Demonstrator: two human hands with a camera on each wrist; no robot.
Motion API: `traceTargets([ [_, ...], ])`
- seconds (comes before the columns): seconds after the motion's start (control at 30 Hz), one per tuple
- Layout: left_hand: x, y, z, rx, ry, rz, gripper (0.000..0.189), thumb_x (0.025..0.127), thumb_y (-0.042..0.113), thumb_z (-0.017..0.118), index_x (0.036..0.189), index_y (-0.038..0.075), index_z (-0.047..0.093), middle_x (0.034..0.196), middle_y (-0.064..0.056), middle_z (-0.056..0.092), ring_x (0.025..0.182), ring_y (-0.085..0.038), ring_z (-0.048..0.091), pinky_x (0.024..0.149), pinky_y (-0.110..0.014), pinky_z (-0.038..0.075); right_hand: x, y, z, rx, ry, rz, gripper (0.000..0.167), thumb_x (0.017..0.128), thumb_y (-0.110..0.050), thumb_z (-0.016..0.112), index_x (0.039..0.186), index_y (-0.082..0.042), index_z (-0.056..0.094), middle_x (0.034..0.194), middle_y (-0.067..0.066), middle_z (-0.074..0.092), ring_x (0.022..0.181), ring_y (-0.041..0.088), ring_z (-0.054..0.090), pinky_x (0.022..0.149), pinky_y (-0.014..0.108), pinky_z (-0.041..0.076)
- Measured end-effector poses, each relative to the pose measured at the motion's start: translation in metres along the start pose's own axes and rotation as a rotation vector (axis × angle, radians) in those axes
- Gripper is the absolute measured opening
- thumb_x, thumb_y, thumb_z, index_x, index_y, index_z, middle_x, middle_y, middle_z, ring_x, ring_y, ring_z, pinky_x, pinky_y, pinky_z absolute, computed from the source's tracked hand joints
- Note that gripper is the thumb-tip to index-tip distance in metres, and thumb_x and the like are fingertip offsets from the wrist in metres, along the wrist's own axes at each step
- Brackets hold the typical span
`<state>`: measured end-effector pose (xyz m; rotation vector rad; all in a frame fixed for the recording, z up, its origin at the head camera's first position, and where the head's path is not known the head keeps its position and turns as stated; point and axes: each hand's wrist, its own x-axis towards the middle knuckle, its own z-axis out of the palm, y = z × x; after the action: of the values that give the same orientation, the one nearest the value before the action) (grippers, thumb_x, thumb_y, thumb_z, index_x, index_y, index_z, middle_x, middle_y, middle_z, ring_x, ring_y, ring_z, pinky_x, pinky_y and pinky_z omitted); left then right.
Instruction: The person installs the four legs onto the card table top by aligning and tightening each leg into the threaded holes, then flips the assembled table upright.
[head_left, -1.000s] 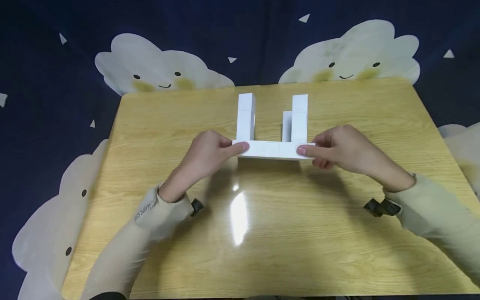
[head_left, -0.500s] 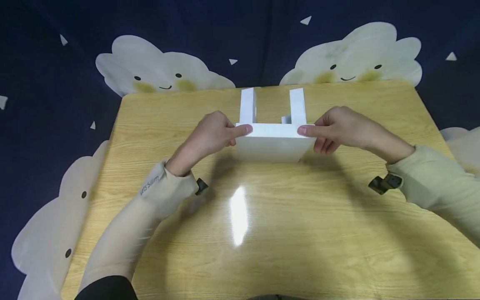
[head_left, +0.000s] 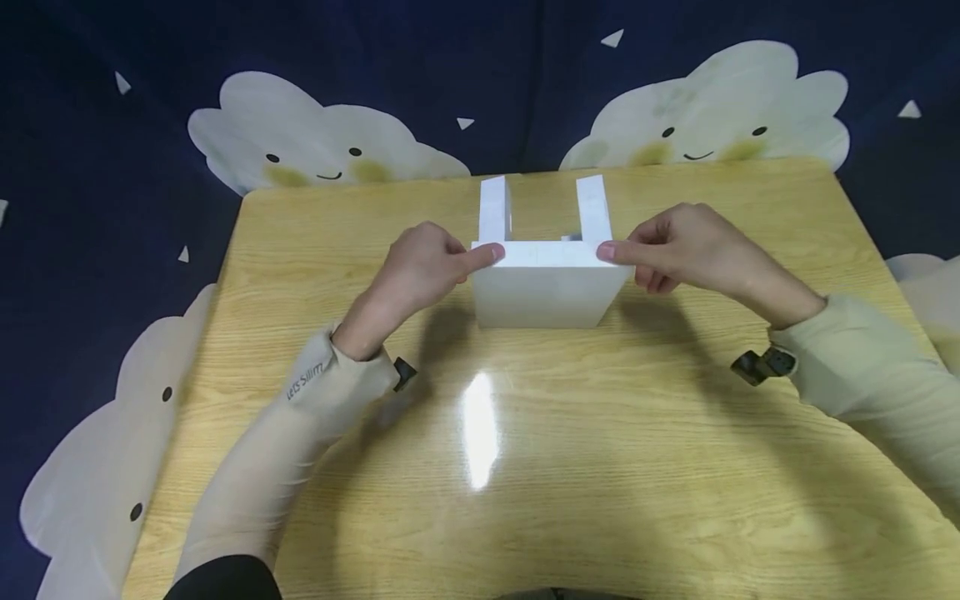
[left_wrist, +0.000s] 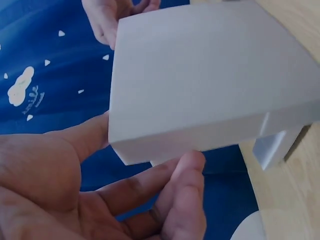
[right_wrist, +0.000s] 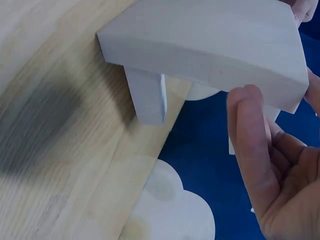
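Note:
A small white table [head_left: 547,297] stands tipped on one edge of its top. Its flat top faces the person, and its legs [head_left: 594,208] point away toward the back. My left hand [head_left: 427,267] pinches the left end of the upper edge, thumb on the edge and fingers on the side. At the right end, my right hand [head_left: 690,254] grips the same edge, its thumb laid on it. Both wrist views show the smooth tabletop [left_wrist: 210,70] with curled fingertips against its side. The far lower legs are mostly hidden behind the top in the head view.
The little table rests on a wooden tabletop [head_left: 555,450] with a bright light reflection in its middle. Behind and to the left hangs dark blue cloth [head_left: 517,75] printed with smiling clouds. A small dark device sits at each wrist.
Both hands have moved away and upward with the upper edge of the small white table, tipping it so more of its flat top shows. In the last half second the motion is slight.

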<state>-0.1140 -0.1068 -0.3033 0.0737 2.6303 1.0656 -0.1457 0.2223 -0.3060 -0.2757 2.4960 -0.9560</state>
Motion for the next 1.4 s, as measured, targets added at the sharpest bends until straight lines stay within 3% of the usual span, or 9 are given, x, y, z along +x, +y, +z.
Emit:
traceTargets([
  [0.1,0.002,0.0,0.001,-0.003,0.026,0.0,0.069,0.1,0.055,0.075,0.053,0.018,0.041,0.055,0.007,0.03,0.055,-0.012,0.027,0.054,-0.028,0.021,0.002,0.003,0.001,0.024,0.042,-0.005,0.06,0.101,-0.059,0.074,0.105,0.0,0.08,0.084,0.011,0.074,0.077,0.024,0.074,0.069,0.033,0.064],
  [0.3,0.002,-0.002,0.003,-0.014,0.057,0.044,0.069,0.1,0.055,0.074,0.056,0.016,0.038,0.058,0.006,0.027,0.057,-0.012,0.024,0.055,-0.029,0.019,0.005,0.011,0.005,0.098,0.073,-0.028,0.06,0.103,-0.055,0.073,0.12,0.003,0.077,0.091,0.013,0.077,0.082,0.024,0.075,0.073,0.032,0.065],
  [0.37,0.0,-0.008,0.007,-0.049,0.078,0.076,0.06,0.1,0.055,0.075,0.061,0.013,0.057,0.061,0.006,0.044,0.059,-0.012,0.036,0.057,-0.029,0.03,0.004,0.017,0.009,0.139,0.09,-0.076,0.056,0.107,-0.05,0.07,0.123,0.004,0.076,0.093,0.013,0.077,0.083,0.023,0.075,0.074,0.031,0.065],
  [0.47,-0.002,-0.025,0.017,-0.151,0.102,0.138,0.046,0.1,0.051,0.077,0.097,0.005,0.08,0.086,-0.001,0.071,0.079,-0.016,0.061,0.073,-0.033,0.05,0.003,0.033,0.019,0.226,0.097,-0.198,0.048,0.114,-0.034,0.062,0.128,0.011,0.07,0.098,0.018,0.077,0.083,0.021,0.076,0.074,0.03,0.064],
  [0.53,-0.002,-0.039,0.026,-0.252,0.105,0.164,0.049,0.099,0.043,0.082,0.125,0.002,0.079,0.112,-0.008,0.078,0.101,-0.022,0.07,0.09,-0.039,0.056,0.003,0.046,0.029,0.278,0.09,-0.273,0.041,0.116,-0.021,0.058,0.132,0.016,0.066,0.101,0.022,0.076,0.085,0.021,0.076,0.076,0.031,0.065],
  [0.63,0.001,-0.06,0.04,-0.369,0.087,0.179,0.05,0.096,0.027,0.088,0.135,-0.001,0.073,0.127,-0.011,0.073,0.114,-0.029,0.068,0.098,-0.044,0.057,0.005,0.064,0.044,0.247,0.103,-0.305,0.033,0.11,-0.012,0.069,0.13,0.013,0.068,0.101,0.018,0.076,0.086,0.019,0.074,0.075,0.027,0.062],
  [0.77,0.008,-0.077,0.059,-0.425,0.047,0.187,0.047,0.093,0.014,0.089,0.134,-0.001,0.073,0.128,-0.013,0.072,0.114,-0.031,0.069,0.098,-0.044,0.058,0.01,0.078,0.064,0.121,0.144,-0.261,0.029,0.097,-0.018,0.086,0.117,0.0,0.076,0.097,0.007,0.074,0.083,0.019,0.066,0.067,0.025,0.052],
  [0.93,0.019,-0.088,0.076,-0.398,0.015,0.195,0.04,0.093,0.008,0.089,0.128,-0.005,0.074,0.11,-0.016,0.078,0.099,-0.03,0.074,0.088,-0.039,0.06,0.016,0.087,0.083,0.097,0.153,-0.241,0.028,0.095,-0.02,0.089,0.11,0.0,0.077,0.092,0.006,0.075,0.079,0.023,0.063,0.065,0.026,0.048],
  [1.4,0.023,-0.095,0.086,-0.447,0.083,0.219,0.036,0.088,0.005,0.092,0.119,-0.005,0.078,0.108,-0.012,0.076,0.093,-0.025,0.074,0.083,-0.031,0.061,0.014,0.091,0.089,0.098,0.215,-0.278,0.026,0.098,-0.024,0.086,0.111,-0.003,0.079,0.092,0.004,0.077,0.083,0.023,0.071,0.074,0.027,0.057],
])
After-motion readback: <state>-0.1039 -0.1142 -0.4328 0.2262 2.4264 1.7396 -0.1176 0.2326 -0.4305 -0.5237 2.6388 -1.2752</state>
